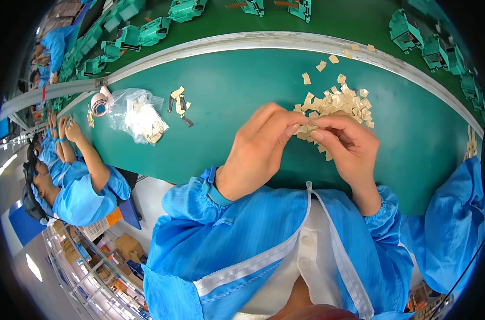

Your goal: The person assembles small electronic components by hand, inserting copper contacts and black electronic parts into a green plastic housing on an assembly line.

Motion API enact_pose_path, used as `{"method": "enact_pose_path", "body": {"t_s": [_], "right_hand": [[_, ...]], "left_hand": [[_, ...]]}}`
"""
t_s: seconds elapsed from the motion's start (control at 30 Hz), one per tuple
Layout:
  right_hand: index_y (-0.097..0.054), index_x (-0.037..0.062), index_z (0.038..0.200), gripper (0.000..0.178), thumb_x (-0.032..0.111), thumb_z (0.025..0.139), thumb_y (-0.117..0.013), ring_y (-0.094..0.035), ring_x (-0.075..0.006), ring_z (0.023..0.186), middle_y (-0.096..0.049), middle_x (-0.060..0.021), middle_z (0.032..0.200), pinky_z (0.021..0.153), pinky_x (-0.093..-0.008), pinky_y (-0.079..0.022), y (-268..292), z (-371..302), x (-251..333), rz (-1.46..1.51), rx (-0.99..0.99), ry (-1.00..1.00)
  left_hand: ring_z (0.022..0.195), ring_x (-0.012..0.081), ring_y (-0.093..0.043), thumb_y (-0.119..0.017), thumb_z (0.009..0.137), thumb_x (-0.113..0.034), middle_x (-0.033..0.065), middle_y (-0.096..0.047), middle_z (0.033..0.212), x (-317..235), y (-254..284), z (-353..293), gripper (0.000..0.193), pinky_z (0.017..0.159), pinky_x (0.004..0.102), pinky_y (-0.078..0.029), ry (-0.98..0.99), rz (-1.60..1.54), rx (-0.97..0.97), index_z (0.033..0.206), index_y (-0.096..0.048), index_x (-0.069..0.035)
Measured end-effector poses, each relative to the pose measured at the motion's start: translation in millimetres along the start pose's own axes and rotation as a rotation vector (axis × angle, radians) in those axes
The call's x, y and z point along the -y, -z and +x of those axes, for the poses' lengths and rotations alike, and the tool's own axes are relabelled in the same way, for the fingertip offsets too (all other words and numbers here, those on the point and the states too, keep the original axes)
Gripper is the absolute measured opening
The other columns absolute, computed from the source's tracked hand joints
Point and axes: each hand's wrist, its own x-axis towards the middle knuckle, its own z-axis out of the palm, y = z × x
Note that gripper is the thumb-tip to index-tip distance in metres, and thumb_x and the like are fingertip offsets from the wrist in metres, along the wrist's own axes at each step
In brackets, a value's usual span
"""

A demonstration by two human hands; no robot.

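Note:
Both my hands come together above the near edge of a pile of small beige square pieces [348, 101] on the green worktop. My left hand [255, 144] is closed in a pinch, thumb against the index finger. Facing it, my right hand [352, 141] pinches too, its thumb and index fingertips almost touching the left ones. Between the fingertips is a small beige piece [308, 123], partly covered by the fingers and hard to tell from the pile behind. More beige pieces show just under the hands.
To the left lie a clear plastic bag [138, 114] with pale pieces, a tape roll [99, 104], and black parts with beige pieces [179, 104]. A pale rail [242, 41] borders the worktop; green plastic housings [188, 8] stand beyond. People in blue sit on both sides.

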Motion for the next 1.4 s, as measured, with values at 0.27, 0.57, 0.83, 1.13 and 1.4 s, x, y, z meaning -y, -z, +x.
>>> {"method": "enact_pose_path", "body": {"t_s": [0.27,0.57,0.83,1.13,1.4], "right_hand": [[-0.062,-0.0031,0.088,0.008,0.002,0.082,-0.065,-0.06,-0.0093,0.068,-0.064,-0.0069,0.079,0.061,-0.022,-0.05,7.3,2.8,5.5,0.318,0.115,-0.41],[-0.061,-0.0035,0.087,0.01,-0.002,0.079,-0.066,-0.06,-0.0129,0.07,-0.063,-0.0077,0.078,0.061,-0.0238,-0.048,0.2,-2.4,-2.3,0.008,0.02,0.015],[-0.063,-0.0023,0.086,0.012,-0.005,0.074,-0.066,-0.06,-0.0169,0.068,-0.064,-0.011,0.078,0.059,-0.0256,-0.047,-0.9,-0.7,-3.5,-0.054,-0.04,0.148],[-0.064,-0.0027,0.083,0.012,-0.007,0.073,-0.067,-0.06,-0.0175,0.066,-0.063,-0.0107,0.076,0.058,-0.0258,-0.047,1.7,1.5,-1.3,-0.12,-0.046,0.293],[-0.064,-0.0024,0.08,0.01,-0.007,0.071,-0.068,-0.061,-0.0185,0.066,-0.063,-0.0114,0.075,0.057,-0.0261,-0.048,1.6,0.9,0.7,-0.142,-0.034,0.302]], "left_hand": [[0.076,0.0216,-0.057,-0.061,0.075,0.008,0.0103,-0.057,0.092,12.1,-2.0,4.0,0.022,0.063,0.027,-0.046,-0.214,0.097,-0.03,0.095,-0.064,-0.002],[0.07,0.023,-0.06,-0.07,0.063,0.009,0.0107,-0.062,0.08,18.0,-14.3,1.9,0.024,0.058,0.03,-0.048,-0.381,0.132,-0.182,0.086,-0.066,0.001],[0.07,0.024,-0.059,-0.068,0.062,0.001,0.0114,-0.062,0.08,18.0,-13.9,5.4,0.027,0.06,0.0295,-0.048,-0.49,0.165,-0.164,0.088,-0.064,0.004],[0.07,0.025,-0.06,-0.067,0.06,0.002,0.0133,-0.062,0.081,15.9,-16.5,5.7,0.028,0.059,0.0302,-0.049,-0.483,0.182,-0.19,0.088,-0.064,0.007],[0.072,0.0234,-0.062,-0.07,0.061,0.01,0.0123,-0.063,0.084,12.3,-14.9,3.6,0.028,0.059,0.0287,-0.051,-0.425,0.164,-0.188,0.088,-0.066,0.003]]}}
